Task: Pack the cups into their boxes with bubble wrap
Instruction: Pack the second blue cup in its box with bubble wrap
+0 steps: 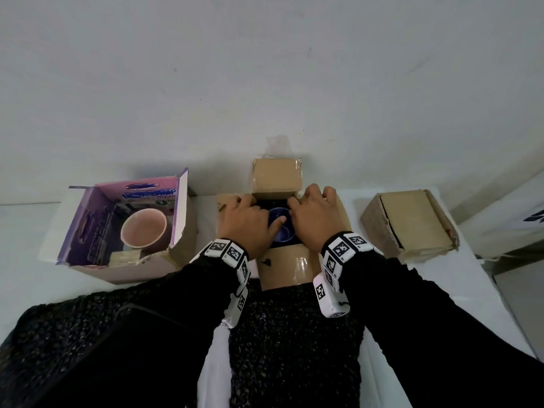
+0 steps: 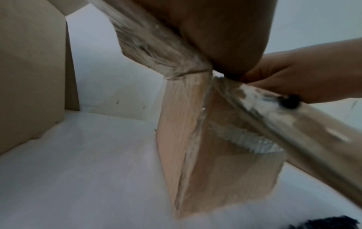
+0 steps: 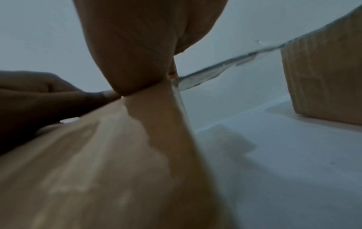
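A dark blue cup [image 1: 281,229] stands inside the open brown cardboard box [image 1: 294,270] in the middle of the white table. My left hand [image 1: 250,214] curls its fingers over the box's left rim, with the thumb lying across the cup's rim. On the opposite rim my right hand [image 1: 316,213] has its fingers curled the same way. In the left wrist view my palm presses the box [image 2: 225,170] and the right hand [image 2: 303,74] shows beyond. A black bubble wrap sheet [image 1: 294,334] lies in front of the box. A pink cup [image 1: 144,231] sits in the open purple box [image 1: 97,219].
A closed brown cardboard box [image 1: 412,222] stands to the right on the table [image 1: 26,231], also seen as the closed box [image 3: 323,77] in the right wrist view. The wall rises right behind the boxes. More black bubble wrap [image 1: 88,334] lies at the front left.
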